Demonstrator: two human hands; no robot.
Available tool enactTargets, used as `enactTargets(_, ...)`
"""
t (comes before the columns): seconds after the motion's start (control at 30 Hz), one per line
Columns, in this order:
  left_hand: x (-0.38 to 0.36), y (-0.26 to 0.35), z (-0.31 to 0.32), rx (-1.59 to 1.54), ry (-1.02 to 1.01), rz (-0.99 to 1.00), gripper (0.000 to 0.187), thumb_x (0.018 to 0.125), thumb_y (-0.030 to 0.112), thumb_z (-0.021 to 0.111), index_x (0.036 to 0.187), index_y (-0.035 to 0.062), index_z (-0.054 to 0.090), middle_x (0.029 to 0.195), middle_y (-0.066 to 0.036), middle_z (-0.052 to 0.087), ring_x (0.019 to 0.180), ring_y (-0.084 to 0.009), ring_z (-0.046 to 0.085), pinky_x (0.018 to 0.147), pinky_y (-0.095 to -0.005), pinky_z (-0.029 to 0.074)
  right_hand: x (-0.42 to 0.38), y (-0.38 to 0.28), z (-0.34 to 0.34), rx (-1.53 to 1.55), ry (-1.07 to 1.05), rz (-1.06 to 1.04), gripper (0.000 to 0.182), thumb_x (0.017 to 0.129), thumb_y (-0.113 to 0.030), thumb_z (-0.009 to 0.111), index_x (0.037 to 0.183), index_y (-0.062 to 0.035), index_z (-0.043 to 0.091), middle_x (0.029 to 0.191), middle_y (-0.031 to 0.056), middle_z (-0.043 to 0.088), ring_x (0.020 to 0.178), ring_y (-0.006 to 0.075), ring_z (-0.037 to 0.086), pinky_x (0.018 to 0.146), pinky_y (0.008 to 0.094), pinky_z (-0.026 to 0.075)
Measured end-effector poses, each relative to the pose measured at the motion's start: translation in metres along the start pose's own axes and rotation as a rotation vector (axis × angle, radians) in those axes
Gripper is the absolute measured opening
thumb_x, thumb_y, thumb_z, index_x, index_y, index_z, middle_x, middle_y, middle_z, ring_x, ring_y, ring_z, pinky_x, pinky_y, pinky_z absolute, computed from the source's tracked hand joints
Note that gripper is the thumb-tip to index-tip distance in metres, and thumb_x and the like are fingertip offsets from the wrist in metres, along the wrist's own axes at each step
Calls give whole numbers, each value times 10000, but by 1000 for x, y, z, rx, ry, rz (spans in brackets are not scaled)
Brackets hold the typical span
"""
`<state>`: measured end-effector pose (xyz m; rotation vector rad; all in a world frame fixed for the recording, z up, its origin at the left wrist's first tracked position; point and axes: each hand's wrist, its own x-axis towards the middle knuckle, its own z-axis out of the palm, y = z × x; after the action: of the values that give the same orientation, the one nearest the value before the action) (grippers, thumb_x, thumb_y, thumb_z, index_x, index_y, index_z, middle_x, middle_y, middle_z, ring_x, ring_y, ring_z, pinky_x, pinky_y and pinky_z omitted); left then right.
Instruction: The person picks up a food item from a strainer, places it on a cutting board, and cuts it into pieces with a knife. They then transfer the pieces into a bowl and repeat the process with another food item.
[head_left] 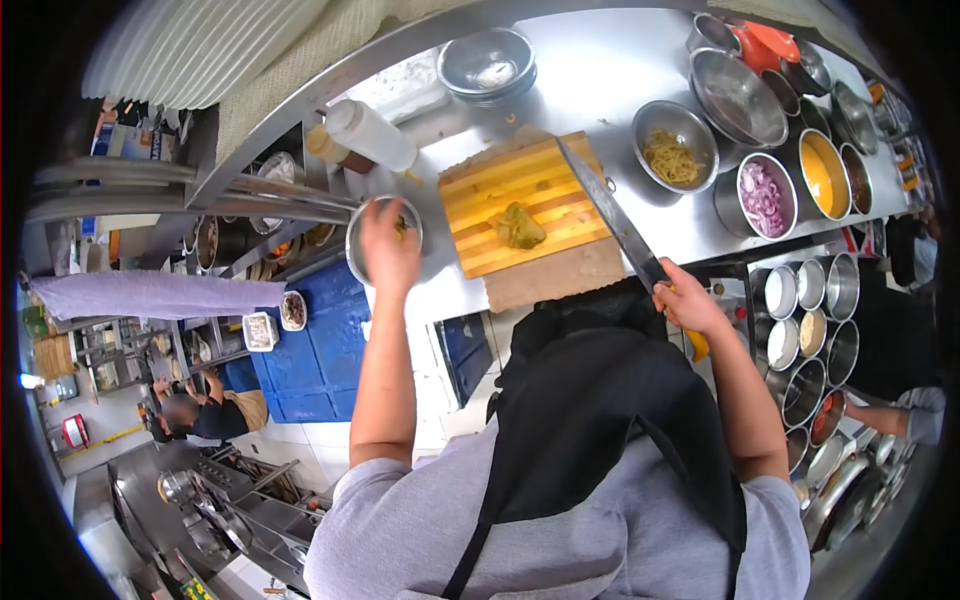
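My right hand (688,300) grips the handle of a large knife (608,210), its blade lying across the right side of a striped wooden cutting board (520,185). A small greenish-yellow piece of food (517,226) sits in the middle of the board. My left hand (388,248) reaches into a steel bowl (356,243) left of the board; whether it holds anything I cannot tell.
A squeeze bottle (370,135) and stacked steel bowls (487,65) stand behind the board on the steel counter (600,80). To the right are bowls of noodles (673,156), chopped red onion (764,198) and yellow sauce (822,175). Other people work at lower left (205,410) and far right (905,415).
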<state>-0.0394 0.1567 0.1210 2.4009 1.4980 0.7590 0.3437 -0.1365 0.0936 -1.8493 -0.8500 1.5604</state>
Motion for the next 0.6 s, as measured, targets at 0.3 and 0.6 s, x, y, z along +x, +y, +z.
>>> enactTargets(0.3, -22, 58, 108, -216, -420, 434, 450, 799, 77, 737, 1238, 172, 723, 1431, -80, 603, 1333, -370, 525, 1098, -460, 471, -2, -5, 14, -251, 33, -91, 385, 1028, -138, 533, 1398, -62, 461, 745, 78, 636, 673, 189, 592, 662, 357, 503)
enactTargets(0.6, 17, 55, 116, -485, -476, 40, 370, 860, 179, 736, 1225, 125, 717, 1180, -142, 718, 1003, -339, 675, 924, -418, 549, -21, 5, 20, -90, 148, -1, 478, 1022, -155, 548, 1467, -24, 430, 770, 79, 659, 688, 180, 616, 657, 351, 512)
